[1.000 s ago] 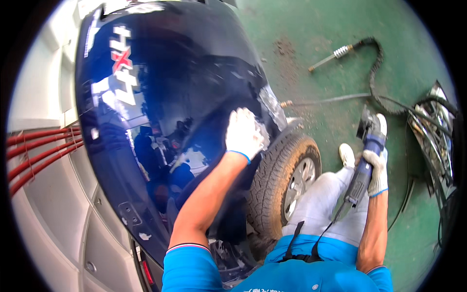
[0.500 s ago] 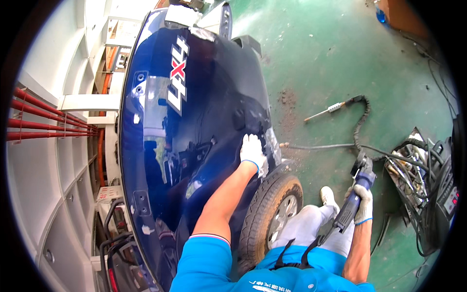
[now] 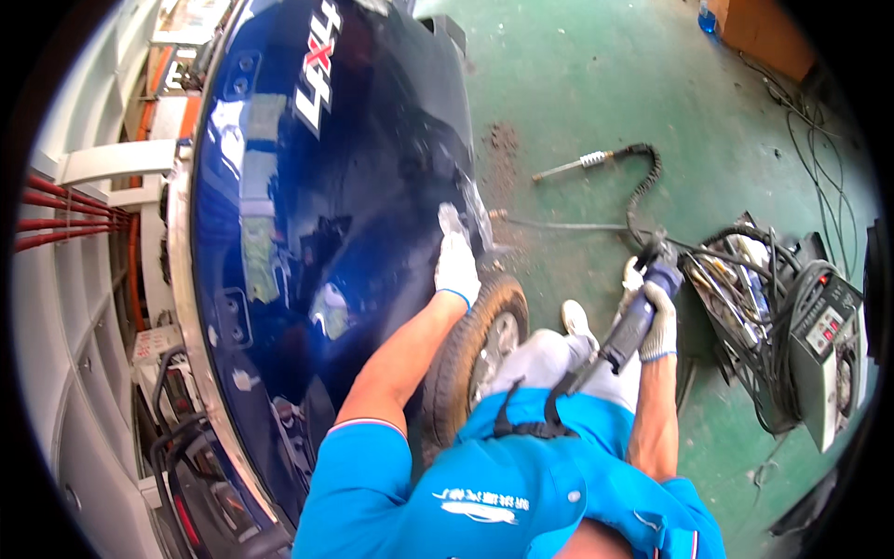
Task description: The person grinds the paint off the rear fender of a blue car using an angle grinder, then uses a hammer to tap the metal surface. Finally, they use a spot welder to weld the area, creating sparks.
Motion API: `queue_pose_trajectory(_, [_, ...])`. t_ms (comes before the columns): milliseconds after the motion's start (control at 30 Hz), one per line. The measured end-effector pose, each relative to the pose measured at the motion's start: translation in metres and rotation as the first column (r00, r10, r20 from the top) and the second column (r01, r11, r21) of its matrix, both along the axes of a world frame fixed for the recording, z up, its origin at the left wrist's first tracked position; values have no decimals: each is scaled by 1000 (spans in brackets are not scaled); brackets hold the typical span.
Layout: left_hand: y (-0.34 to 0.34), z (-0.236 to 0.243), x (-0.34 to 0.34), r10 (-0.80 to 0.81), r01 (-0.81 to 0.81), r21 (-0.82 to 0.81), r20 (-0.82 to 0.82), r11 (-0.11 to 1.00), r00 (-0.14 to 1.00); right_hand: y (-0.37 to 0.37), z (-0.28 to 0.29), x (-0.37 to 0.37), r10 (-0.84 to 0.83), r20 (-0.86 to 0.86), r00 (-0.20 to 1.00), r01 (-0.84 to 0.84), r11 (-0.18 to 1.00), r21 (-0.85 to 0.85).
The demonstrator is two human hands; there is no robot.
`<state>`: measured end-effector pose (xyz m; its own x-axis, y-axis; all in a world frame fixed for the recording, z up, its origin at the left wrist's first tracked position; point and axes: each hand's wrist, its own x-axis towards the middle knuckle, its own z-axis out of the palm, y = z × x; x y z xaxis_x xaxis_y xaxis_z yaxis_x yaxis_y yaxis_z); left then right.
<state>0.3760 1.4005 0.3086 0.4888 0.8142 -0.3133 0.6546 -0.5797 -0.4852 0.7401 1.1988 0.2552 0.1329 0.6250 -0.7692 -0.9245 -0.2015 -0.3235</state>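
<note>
My left hand (image 3: 457, 270), in a white glove, lies with its fingers stretched out along the dark blue side panel (image 3: 363, 186) of a vehicle, just above the rear wheel (image 3: 475, 359). A pale, bare-looking patch shows at its fingertips. Dust dulls the panel around it. My right hand (image 3: 661, 321), also gloved, is closed round the body of a blue and black angle grinder (image 3: 631, 334), held off the panel beside my leg. The grinder's head points away from me. Its disc is hard to make out.
On the green floor (image 3: 559, 102), a rod-tipped tool (image 3: 582, 162) lies on a black cable. To the right stand a toolbox (image 3: 736, 279) full of tools and a machine with a control panel (image 3: 824, 321). A brown box (image 3: 768, 37) sits far right; white shelving lines the left.
My view has shifted, so the panel, floor tools and machine all sit differently in it. The left hand stays on the panel near the wheel; the right still grips the grinder.
</note>
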Motion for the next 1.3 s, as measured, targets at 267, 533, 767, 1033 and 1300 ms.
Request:
queue_pose_trajectory(267, [-124,37,50,653,-161,-801,334,577,679,2,25,-19,40,21,999,-39,997,-70])
queue_pose_trajectory(533, [-187,116,110,393,184,-684,594,706,702,10,35,-46,190,-11,982,-190,975,-114])
queue_pose_trajectory(767, [-205,101,135,355,23,-655,439,755,825,20,25,-53,349,35,936,-331,912,-244])
queue_pose_trajectory(1033, [-269,61,188,395,-131,-652,276,747,877,-10,25,-10,415,159,896,-373,896,-240])
queue_pose_trajectory(1300, [-310,38,258,586,-267,-622,389,737,711,-62,-40,38,218,343,914,-170,972,-165])
